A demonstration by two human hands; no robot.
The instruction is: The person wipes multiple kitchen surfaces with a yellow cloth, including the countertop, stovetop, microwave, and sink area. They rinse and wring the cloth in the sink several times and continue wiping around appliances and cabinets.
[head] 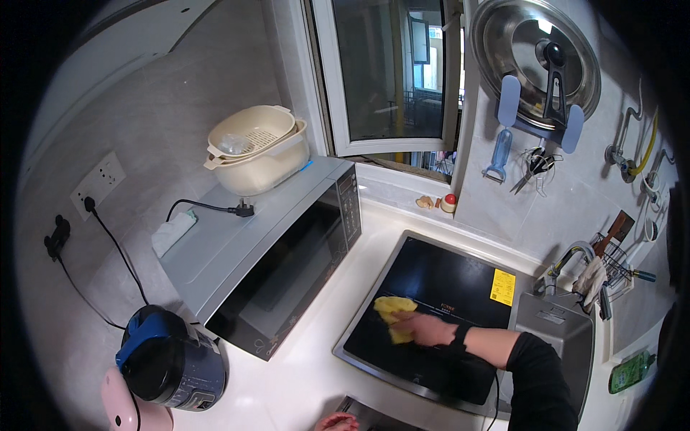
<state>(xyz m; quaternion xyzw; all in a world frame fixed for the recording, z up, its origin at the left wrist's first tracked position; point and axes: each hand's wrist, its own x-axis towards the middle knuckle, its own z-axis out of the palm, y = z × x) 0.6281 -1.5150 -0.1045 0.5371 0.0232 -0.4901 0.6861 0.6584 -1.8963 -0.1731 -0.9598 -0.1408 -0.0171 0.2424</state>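
Observation:
My right hand (428, 328), with a black band at the wrist, presses a yellow cloth (396, 310) onto the black glass cover (442, 275) beside the sink. The cloth lies crumpled under and in front of the fingers, on the left part of the glass. A yellow label (503, 286) is stuck near the glass's right edge. Low in the picture, my left hand (337, 422) shows only in part, fingers curled, near a dark opening at the counter's front edge; whether it holds anything is not clear.
A microwave (280, 269) carries cream plastic baskets (259, 161) and a loose plug (244, 208). A rice cooker (172, 361) stands at the lower left. The steel sink (555, 323) and faucet (549, 277) lie to the right. A pan lid (523, 59) and scissors (536, 164) hang on the wall.

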